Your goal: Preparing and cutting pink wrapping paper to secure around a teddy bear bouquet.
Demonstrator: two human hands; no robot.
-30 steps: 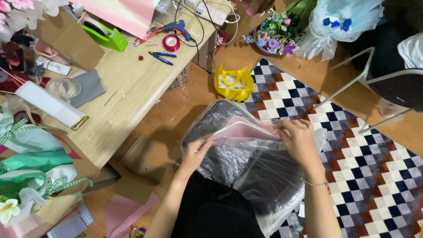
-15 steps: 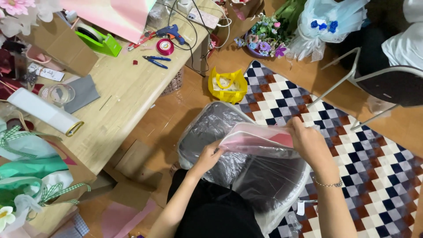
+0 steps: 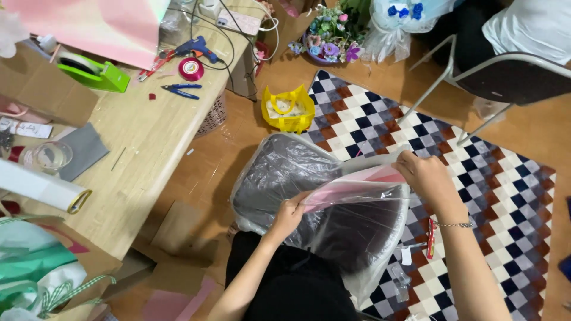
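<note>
Over the checkered rug (image 3: 505,196) at centre frame, our left hand (image 3: 289,214) and right hand (image 3: 429,181) pinch a pink sheet (image 3: 357,187) in clear plastic wrap (image 3: 357,232). Since a moment ago our hands have spread wider, so the sheet lies flatter.

This looks like a small florist's or gift-wrapping workroom set up in a home. Up and to the left of the fingers, a wooden surface (image 3: 148,142) carries a glue gun (image 3: 193,46), a red ribbon roll (image 3: 191,69), blue pliers (image 3: 180,90), a green tape dispenser (image 3: 95,72) and pink wrapping paper (image 3: 89,27). Beyond the fingers, wrapped bouquets (image 3: 333,32) stand on the wooden floor (image 3: 535,131) by a checked rug (image 3: 505,202). Cardboard scraps (image 3: 178,229) lie to their left.
</note>
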